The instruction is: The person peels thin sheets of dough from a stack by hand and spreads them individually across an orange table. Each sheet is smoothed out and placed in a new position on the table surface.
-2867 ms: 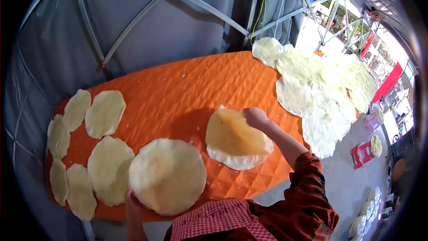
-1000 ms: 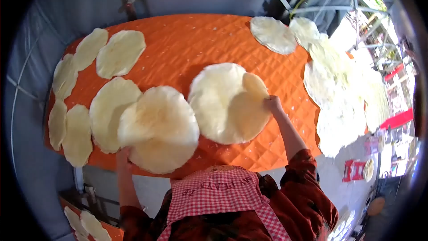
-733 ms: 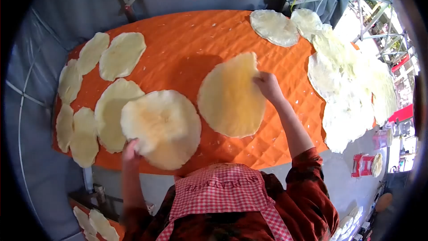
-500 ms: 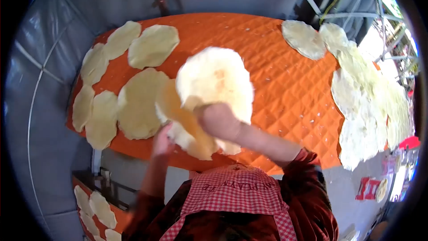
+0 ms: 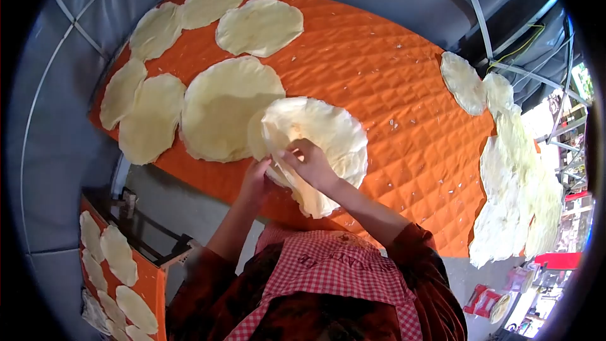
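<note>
A pale, thin round sheet lies near the front edge of the orange quilted cloth, its left part raised and folded. My right hand is closed at the raised part, thumb and fingers pinched together. At the lower left edge of that sheet, my left hand is closed on its rim. Behind the hands, the left edge overlaps a large flat sheet. Whether the folded part is one layer or several, I cannot tell.
Several more sheets lie along the cloth's left side, and overlapping sheets cover its right end. A lower orange surface with sheets stands at the bottom left. A red-and-white package is at the lower right.
The view has shifted and turned. The sheet in my hands, spread wide and blurred before, now lies more gathered, and my right hand has come closer to my left.
</note>
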Demonstrator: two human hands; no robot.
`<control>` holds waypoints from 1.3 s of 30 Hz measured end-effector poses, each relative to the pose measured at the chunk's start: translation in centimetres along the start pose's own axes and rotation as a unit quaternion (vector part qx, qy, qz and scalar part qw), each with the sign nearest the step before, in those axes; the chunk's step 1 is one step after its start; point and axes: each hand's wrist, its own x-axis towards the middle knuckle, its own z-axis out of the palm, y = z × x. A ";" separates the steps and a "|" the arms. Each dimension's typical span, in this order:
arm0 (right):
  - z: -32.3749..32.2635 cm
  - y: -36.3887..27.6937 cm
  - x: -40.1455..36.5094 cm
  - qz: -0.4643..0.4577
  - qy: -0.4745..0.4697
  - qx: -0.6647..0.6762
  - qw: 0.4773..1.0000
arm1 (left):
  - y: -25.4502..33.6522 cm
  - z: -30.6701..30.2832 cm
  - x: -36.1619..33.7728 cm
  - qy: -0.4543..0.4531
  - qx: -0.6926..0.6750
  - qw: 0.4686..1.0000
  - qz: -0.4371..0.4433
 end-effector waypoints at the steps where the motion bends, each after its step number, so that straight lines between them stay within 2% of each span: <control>1: 0.3 -0.2 0.8 0.017 -0.011 -0.008 1.000 | 0.2 0.1 -0.1 0.007 0.023 1.000 0.006; 4: 1.1 0.3 3.0 0.048 -0.040 -0.058 0.996 | 1.3 0.3 -0.4 0.012 0.086 0.996 0.028; 7: 0.6 -1.6 3.3 0.155 -0.101 0.031 0.982 | 1.0 -0.5 0.2 -0.008 0.092 0.994 0.049; 10: 0.7 -0.2 3.3 0.187 -0.103 0.154 0.965 | 1.4 0.1 0.4 -0.013 0.043 0.998 0.051; 16: 0.6 0.0 2.1 0.181 -0.150 0.195 0.952 | 3.0 0.6 0.8 0.008 0.107 0.994 0.025; 19: 0.7 -0.1 2.0 0.196 -0.099 0.214 0.952 | 1.7 -0.8 2.0 -0.004 0.079 0.997 0.014; 21: 0.8 0.1 2.0 0.181 -0.083 0.163 0.966 | 1.5 -1.0 2.3 -0.008 0.063 0.998 -0.008; 25: 1.4 2.2 2.4 0.091 -0.049 0.030 0.994 | 1.6 0.0 2.3 0.006 0.142 0.989 0.048; 27: 0.8 1.2 2.0 0.114 -0.044 0.038 0.992 | 2.3 1.0 1.5 0.010 0.170 0.983 0.068; 28: 0.5 0.9 1.8 0.126 -0.042 0.043 0.990 | 1.7 0.5 2.0 0.006 0.142 0.988 0.068; 30: 0.6 3.3 2.0 0.104 -0.013 0.107 0.989 | 0.2 -0.6 3.0 -0.003 0.084 0.994 0.067; 31: 0.7 4.5 2.0 0.094 0.002 0.138 0.986 | 0.0 -0.7 3.1 -0.009 0.103 0.992 0.068; 34: 0.7 4.8 1.4 0.059 0.038 0.139 0.988 | 0.8 0.4 2.2 -0.033 0.173 0.982 0.064; 36: 0.5 4.5 1.1 0.054 0.045 0.087 0.994 | 1.2 0.6 2.1 -0.057 0.236 0.968 0.054; 39: -0.1 4.0 0.9 0.033 0.050 0.038 0.997 | 1.2 0.9 2.0 -0.081 0.230 0.968 0.064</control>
